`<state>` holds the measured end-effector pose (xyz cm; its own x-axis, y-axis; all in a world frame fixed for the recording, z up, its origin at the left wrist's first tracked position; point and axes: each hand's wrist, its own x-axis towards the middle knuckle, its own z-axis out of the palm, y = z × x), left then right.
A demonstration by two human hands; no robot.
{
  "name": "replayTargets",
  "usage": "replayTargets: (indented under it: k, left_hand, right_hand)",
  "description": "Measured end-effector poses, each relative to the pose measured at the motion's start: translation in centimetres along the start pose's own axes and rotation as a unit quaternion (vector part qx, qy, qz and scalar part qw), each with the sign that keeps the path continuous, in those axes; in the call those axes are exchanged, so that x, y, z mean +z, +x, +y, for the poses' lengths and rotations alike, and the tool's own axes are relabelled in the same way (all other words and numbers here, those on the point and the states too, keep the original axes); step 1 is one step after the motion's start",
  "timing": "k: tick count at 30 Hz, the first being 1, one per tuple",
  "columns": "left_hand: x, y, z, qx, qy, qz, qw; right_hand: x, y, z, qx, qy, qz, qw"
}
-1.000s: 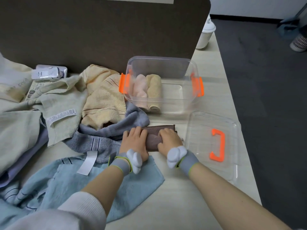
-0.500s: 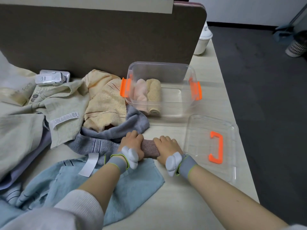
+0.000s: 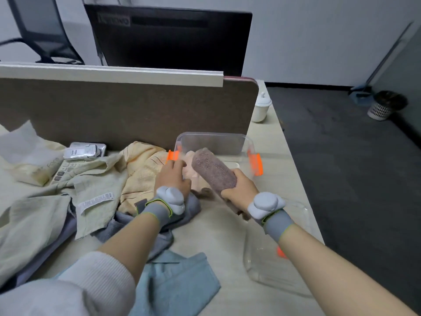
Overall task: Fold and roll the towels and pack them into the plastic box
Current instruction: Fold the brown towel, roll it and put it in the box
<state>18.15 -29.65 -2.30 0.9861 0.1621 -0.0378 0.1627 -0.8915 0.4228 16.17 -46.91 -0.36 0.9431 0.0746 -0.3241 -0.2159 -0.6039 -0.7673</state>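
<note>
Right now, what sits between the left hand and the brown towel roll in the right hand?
In the head view, only the pink rolled towel shows in the gap between the left hand and the brown towel roll, inside the plastic box.

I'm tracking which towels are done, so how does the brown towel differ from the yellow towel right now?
The brown towel is rolled into a tight cylinder; the yellow towel lies crumpled and unrolled. The brown towel is lifted off the desk in the right hand, near the plastic box; the yellow one rests in the pile left of the box. The yellow shows thin dark stripes, the brown looks plain. Neither is in the box yet.
</note>
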Motion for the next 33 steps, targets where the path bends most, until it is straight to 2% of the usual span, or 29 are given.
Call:
replayTargets:
  k: [3,6,8,10,12,15,17,19,21,22,25,27,29,31,33]
  left_hand:
    - [-0.5,2.1,1.1,0.004,0.042,0.000,0.999]
    - [-0.4,3.9,1.6,-0.017,0.069,-0.013,0.997]
    - [-0.1,5.1,1.7,-0.032,0.077,-0.019,0.996]
    - [0.3,6.2,1.5,-0.043,0.077,-0.019,0.996]
    - [0.9,7.3,1.1,-0.055,0.071,-0.019,0.996]
    - [1.8,9.0,0.5,-0.066,0.058,-0.016,0.996]
    - [1.9,9.5,0.5,-0.059,0.046,-0.004,0.997]
    - [2.3,10.0,0.4,-0.061,0.030,0.009,0.998]
    - [2.6,10.1,0.3,-0.068,0.022,0.019,0.997]
    - [2.7,10.1,0.3,-0.071,0.024,0.021,0.997]
    - [3.0,10.1,0.2,-0.072,0.028,0.025,0.997]
    - [3.1,10.1,0.2,-0.066,0.034,0.030,0.997]
    - [3.1,10.1,0.2,-0.066,0.037,0.028,0.997]
    - [3.1,10.2,0.2,-0.067,0.039,0.026,0.997]
    - [3.2,10.3,0.1,-0.064,0.036,0.027,0.997]
  right_hand:
    - [-1.5,1.5,-1.5,-0.021,0.031,0.076,0.996]
    - [-2.2,4.2,-1.9,0.017,0.003,0.129,0.992]
    - [-2.7,6.0,-2.2,0.056,-0.029,0.128,0.990]
    - [-3.1,7.4,-2.5,0.105,-0.112,0.094,0.984]
    - [-2.8,9.0,-2.5,0.116,-0.220,0.025,0.968]
    - [-0.7,11.6,-2.6,0.117,-0.219,-0.017,0.968]
    - [0.6,13.1,-2.0,0.163,-0.135,-0.044,0.976]
    - [1.3,14.7,-1.2,0.186,-0.126,-0.151,0.963]
    - [1.9,15.7,-0.4,0.233,-0.121,-0.188,0.947]
    - [2.1,16.1,0.1,0.217,-0.134,-0.200,0.946]
    - [1.5,15.3,-0.6,0.149,-0.262,-0.195,0.933]
    - [0.8,15.2,-1.2,0.129,-0.280,-0.197,0.931]
    - [0.5,15.0,-1.4,0.129,-0.279,-0.147,0.940]
    - [1.0,15.4,-1.4,0.120,-0.310,-0.059,0.941]
    - [1.6,15.2,-1.8,0.130,-0.325,-0.052,0.935]
